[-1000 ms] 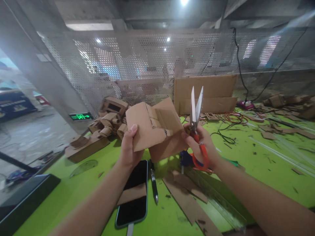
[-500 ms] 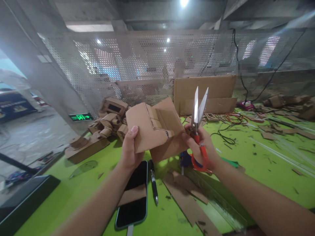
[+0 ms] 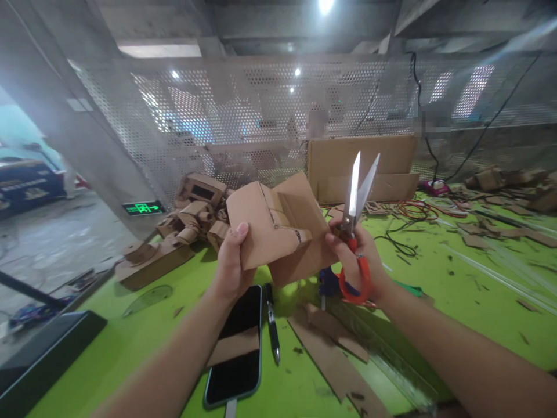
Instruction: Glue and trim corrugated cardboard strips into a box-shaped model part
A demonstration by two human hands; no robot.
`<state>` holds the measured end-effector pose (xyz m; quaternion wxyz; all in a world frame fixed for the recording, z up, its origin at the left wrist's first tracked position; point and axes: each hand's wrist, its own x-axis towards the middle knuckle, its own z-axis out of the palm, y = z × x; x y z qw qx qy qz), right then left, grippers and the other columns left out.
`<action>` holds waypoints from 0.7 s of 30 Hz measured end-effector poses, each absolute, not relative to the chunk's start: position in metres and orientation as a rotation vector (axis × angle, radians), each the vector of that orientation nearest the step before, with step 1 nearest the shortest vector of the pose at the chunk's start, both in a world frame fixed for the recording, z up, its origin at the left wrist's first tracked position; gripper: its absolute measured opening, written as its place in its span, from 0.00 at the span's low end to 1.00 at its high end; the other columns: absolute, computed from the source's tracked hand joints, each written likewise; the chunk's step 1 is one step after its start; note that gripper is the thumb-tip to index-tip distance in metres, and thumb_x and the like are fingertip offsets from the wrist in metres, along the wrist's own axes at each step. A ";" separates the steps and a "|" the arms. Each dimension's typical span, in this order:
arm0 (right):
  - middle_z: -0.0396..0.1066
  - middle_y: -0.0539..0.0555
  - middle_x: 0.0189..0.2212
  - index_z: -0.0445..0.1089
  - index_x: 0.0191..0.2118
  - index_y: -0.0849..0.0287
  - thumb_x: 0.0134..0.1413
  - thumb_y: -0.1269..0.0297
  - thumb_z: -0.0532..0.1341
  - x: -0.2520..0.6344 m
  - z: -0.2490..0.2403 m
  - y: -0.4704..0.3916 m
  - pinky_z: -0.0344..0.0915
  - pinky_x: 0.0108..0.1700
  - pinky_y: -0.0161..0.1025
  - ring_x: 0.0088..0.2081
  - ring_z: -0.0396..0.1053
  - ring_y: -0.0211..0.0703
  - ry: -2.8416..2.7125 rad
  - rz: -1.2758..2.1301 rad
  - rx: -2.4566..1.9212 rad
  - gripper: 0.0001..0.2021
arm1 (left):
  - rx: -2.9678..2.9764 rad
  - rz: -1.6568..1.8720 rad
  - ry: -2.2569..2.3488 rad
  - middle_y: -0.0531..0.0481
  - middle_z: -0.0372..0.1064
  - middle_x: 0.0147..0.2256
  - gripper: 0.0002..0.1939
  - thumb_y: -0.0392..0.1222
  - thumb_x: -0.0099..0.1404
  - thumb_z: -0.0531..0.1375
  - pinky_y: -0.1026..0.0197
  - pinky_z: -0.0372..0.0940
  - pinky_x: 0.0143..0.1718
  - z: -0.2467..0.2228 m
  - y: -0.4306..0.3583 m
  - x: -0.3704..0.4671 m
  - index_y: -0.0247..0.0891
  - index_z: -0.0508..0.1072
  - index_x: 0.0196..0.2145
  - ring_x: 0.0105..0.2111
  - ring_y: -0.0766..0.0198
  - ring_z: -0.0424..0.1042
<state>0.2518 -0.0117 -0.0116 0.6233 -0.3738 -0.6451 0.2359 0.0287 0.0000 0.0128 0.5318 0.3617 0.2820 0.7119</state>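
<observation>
A folded piece of cardboard (image 3: pixel 265 232) with cut, creased edges is held up above the table between both hands. My left hand (image 3: pixel 232 261) grips its left side, thumb on the front face. In my right hand (image 3: pixel 363 261) are scissors (image 3: pixel 359 278) with orange-red handles, their blades pointing up and parted. The right thumb and fingertips also pinch the cardboard's right edge. Below the hands lie a phone (image 3: pixel 237 371) with a cardboard strip (image 3: pixel 235 346) across it and a black pen (image 3: pixel 272 328).
Cardboard offcuts (image 3: pixel 322 354) and a clear ruler-like strip (image 3: pixel 391 360) lie on the green table (image 3: pixel 143 342). Cardboard models (image 3: pixel 191 220) stand at the back left. A large cardboard sheet (image 3: pixel 361 151) leans behind. Cables (image 3: pixel 404 238) coil at the right.
Both hands have shifted slightly right with the cardboard. The scissors have moved a little right as well, blades still apart.
</observation>
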 end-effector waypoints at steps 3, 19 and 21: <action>0.69 0.49 0.35 0.71 0.44 0.53 0.64 0.62 0.64 0.253 -0.012 -0.009 0.63 0.36 0.37 0.34 0.65 0.41 -1.482 0.492 -0.873 0.05 | 0.889 1.612 0.687 0.47 0.83 0.36 0.23 0.53 0.57 0.73 0.59 0.80 0.38 0.011 0.001 0.026 0.36 0.78 0.44 0.39 0.52 0.84; 0.61 0.45 0.28 0.64 0.58 0.53 0.72 0.48 0.57 0.267 -0.005 -0.001 0.57 0.32 0.38 0.28 0.58 0.40 -1.941 0.517 -1.162 0.18 | 0.826 2.040 0.533 0.54 0.83 0.38 0.18 0.56 0.61 0.68 0.66 0.76 0.34 0.029 0.006 0.009 0.42 0.81 0.44 0.39 0.60 0.80; 0.63 0.46 0.28 0.65 0.56 0.54 0.72 0.47 0.57 0.268 -0.005 0.001 0.59 0.35 0.39 0.29 0.61 0.42 -1.995 0.499 -1.214 0.18 | 0.843 2.011 0.557 0.54 0.83 0.41 0.15 0.53 0.63 0.68 0.65 0.76 0.38 0.032 0.004 0.008 0.43 0.81 0.42 0.45 0.58 0.80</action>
